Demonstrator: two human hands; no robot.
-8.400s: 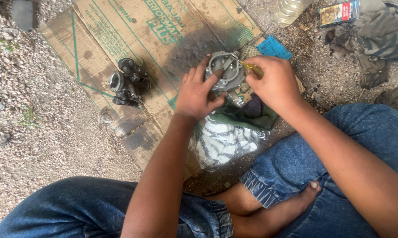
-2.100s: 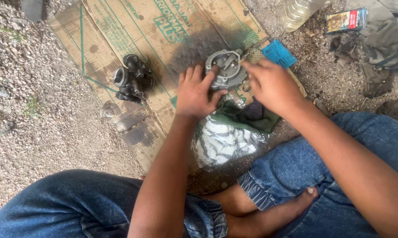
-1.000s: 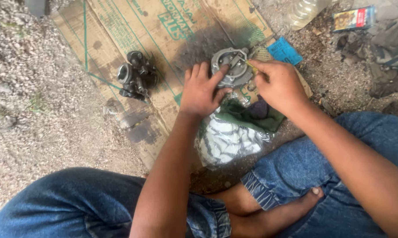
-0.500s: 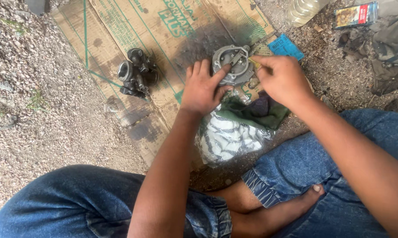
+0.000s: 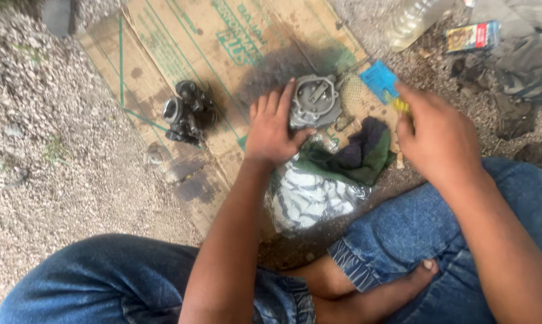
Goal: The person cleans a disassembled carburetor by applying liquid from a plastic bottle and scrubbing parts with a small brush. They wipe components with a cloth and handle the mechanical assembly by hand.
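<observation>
The left hand [image 5: 275, 129] rests flat on the cardboard sheet [image 5: 181, 42], fingers spread, thumb and forefinger touching the grey metal cover [image 5: 314, 108] without clamping it. The cover lies flat, face up, near the sheet's right edge; it is roundish, and the small bar on its face runs diagonally. The right hand [image 5: 437, 139] is closed around a yellow-handled tool [image 5: 401, 105], just right of the cover. A black carburetor body [image 5: 188, 112] sits well apart, toward the left edge.
</observation>
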